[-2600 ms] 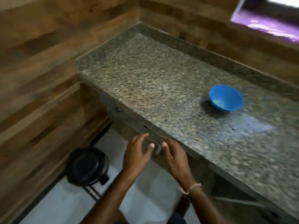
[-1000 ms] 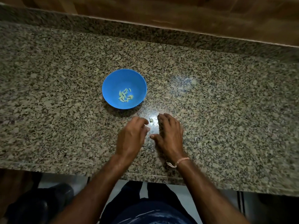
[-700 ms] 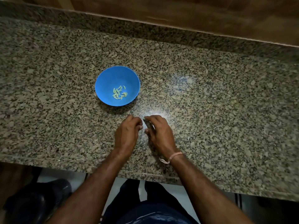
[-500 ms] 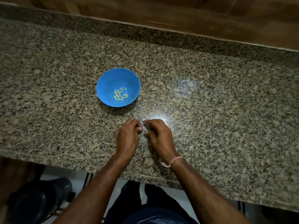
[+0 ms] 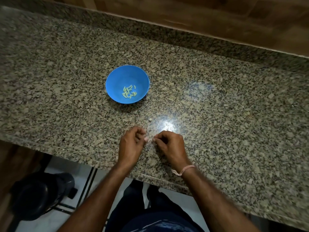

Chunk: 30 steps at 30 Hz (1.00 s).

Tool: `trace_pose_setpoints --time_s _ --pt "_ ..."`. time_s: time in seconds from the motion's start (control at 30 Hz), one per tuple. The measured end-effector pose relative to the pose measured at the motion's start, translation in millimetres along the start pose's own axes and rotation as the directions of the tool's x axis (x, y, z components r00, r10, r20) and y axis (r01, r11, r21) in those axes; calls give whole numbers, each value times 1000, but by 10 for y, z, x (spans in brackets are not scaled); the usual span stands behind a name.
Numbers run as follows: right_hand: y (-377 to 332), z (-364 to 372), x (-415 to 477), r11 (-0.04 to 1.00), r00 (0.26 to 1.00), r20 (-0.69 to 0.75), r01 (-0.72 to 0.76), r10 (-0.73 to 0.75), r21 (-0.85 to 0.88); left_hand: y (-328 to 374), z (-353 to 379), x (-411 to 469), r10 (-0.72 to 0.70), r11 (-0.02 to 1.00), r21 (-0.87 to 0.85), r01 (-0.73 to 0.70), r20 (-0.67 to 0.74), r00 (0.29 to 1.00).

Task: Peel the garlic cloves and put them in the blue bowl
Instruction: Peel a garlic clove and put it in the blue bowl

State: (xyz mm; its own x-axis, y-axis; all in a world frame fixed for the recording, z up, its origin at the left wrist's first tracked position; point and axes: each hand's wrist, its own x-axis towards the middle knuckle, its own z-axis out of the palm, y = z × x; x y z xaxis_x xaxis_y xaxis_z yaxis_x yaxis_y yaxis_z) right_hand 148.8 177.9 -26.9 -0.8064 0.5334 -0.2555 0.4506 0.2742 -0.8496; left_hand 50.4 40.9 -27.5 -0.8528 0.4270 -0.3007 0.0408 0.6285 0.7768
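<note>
Peeling was the step in hand, by my reading. On the speckled granite counter the blue bowl stood well back from the front edge, with a small heap of peeled cloves lying in its bottom. Nearer that edge the left hand and right hand met, apart from the bowl. Both had fingers curled tight, fingertips pinched on what seemed a garlic clove between them, a pale speck almost hidden, so how much skin clung to it I could not tell. A pale scrap lay on the stone just beyond the hands. The next move called for small opposing tugs to free the skin, then a short reach forward and left to drop the clove into the bowl.
</note>
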Motion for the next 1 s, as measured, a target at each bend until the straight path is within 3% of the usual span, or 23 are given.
trace_pose_setpoints --time_s 0.07,0.13,0.47,0.53,0.6,0.73,0.87,1.0 --pt "58 42 -46 955 987 -12 151 -159 -256 -102 27 -70 130 986 109 -128 -14 991" --pt "78 90 -73 899 967 -5 234 -254 -371 -143 55 -103 172 974 155 -168 -16 985" --pt "99 193 -91 836 956 -27 240 -291 -494 -155 74 -100 143 980 147 -136 -36 989" --pt "85 184 -63 936 981 -61 157 -185 -314 -140 84 -102 114 988 107 -110 -33 993" --pt "36 125 -23 999 999 -48 -8 10 49 -84 101 -112 26 1000 -15 -26 -8 1000" --pt "-63 70 -75 895 983 50 -183 179 407 28 126 -171 -97 957 -275 90 -15 995" --pt "-100 66 -122 797 962 84 -264 260 543 17 101 -181 -133 934 -329 138 38 990" --pt "-116 65 -106 910 982 17 -181 188 373 48 73 -178 -114 978 -176 115 13 993"
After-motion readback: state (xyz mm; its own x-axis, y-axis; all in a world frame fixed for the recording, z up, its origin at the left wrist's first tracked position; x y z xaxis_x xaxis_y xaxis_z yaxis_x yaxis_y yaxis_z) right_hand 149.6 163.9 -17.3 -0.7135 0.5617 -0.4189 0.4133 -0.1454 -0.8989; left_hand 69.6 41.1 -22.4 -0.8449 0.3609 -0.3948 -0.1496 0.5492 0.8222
